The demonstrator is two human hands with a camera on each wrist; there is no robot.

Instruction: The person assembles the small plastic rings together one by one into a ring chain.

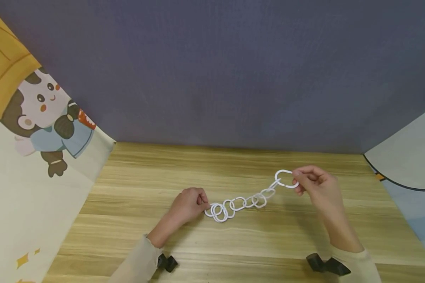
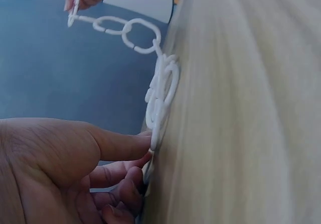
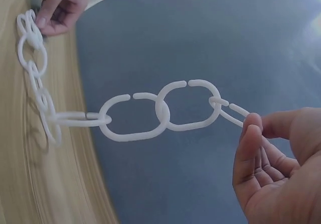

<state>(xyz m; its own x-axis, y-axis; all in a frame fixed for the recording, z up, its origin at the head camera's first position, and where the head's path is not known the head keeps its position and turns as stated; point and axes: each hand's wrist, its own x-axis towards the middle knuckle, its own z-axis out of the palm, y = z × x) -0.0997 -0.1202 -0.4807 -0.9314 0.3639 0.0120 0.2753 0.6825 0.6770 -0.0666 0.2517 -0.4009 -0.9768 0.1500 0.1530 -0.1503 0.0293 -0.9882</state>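
Note:
A chain of white plastic links [image 1: 238, 204] stretches between the two hands. My left hand [image 1: 189, 205] pinches the link at its left end between thumb and fingers, low at the wooden tabletop. Beside those fingertips several links lie bunched and overlapping. On the right, my right hand [image 1: 318, 186] pinches the end link [image 1: 282, 171], raised above the table, so the chain slopes up toward it. Small gaps show in the links, seen clearly on the two middle links [image 3: 135, 135] in the right wrist view. The left wrist view shows the bunched links [image 2: 160, 91] past the left thumb.
The wood-grain table [image 1: 134, 173] runs back to a dark blue-grey panel [image 1: 212, 78]. A panel with a cartoon figure [image 1: 46, 110] stands at the left, and another printed panel [image 1: 407, 157] at the right. Black devices [image 1: 327, 264] sit at the cuffs.

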